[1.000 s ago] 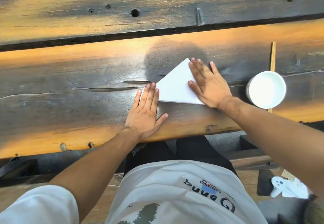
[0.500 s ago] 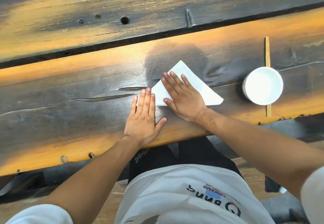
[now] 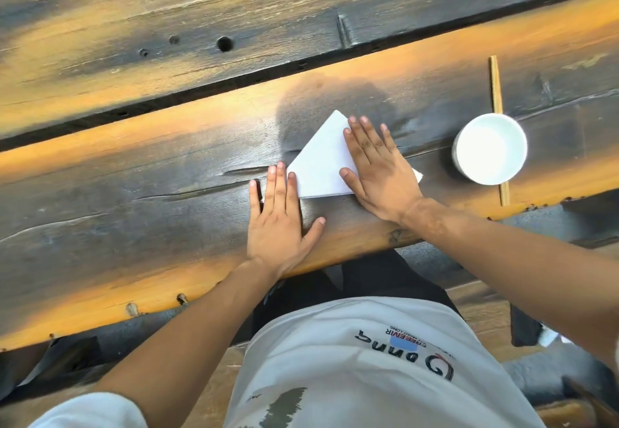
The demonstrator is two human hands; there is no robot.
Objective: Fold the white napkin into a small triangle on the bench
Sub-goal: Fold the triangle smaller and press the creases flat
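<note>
Both of my hands lie flat on the wooden bench (image 3: 140, 173) with fingers straight, gripping nothing. My left hand (image 3: 279, 223) presses its fingertips on the left corner of the white napkin (image 3: 321, 163), which sits folded into a triangle near the bench's front edge, apex pointing away from me. My right hand (image 3: 378, 169) lies palm down over the napkin's right side, covering most of that edge; a small bit of white peeks out past the palm. Off to the right, apart from the napkin, stands a white cup (image 3: 489, 148) on a thin wooden stick (image 3: 496, 89).
</note>
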